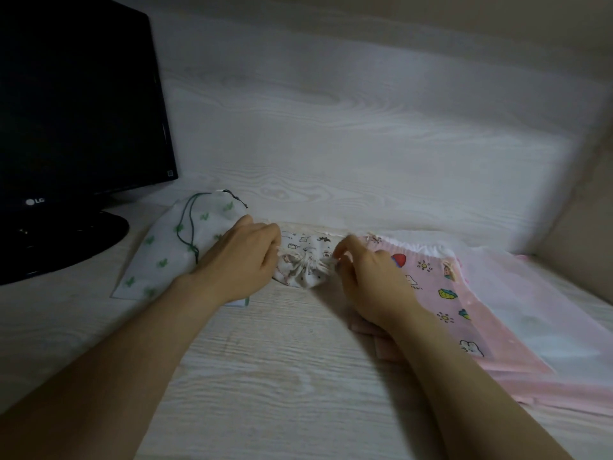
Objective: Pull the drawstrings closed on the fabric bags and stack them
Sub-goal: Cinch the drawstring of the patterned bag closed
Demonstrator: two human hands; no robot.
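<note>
At the far left a black monitor (76, 111) is seen standing on the pale wooden worktop (282, 360). Beside it a white bag with green prints (166, 257) is laid flat, its green cord loose on top. The left hand (245, 260) is curled over the left edge of the small printed bag (308, 257), which is held down in the middle of the worktop. The bag's mouth is already bunched into gathers. Its drawstring (324, 264) is pinched between the fingertips of the right hand (371, 280). Further right a pink printed bag (441, 293) and a sheer pale bag (537, 310) are left open and flat. The cinching step is judged under way; next, the cord should be drawn rightward while the fabric is braced.
</note>
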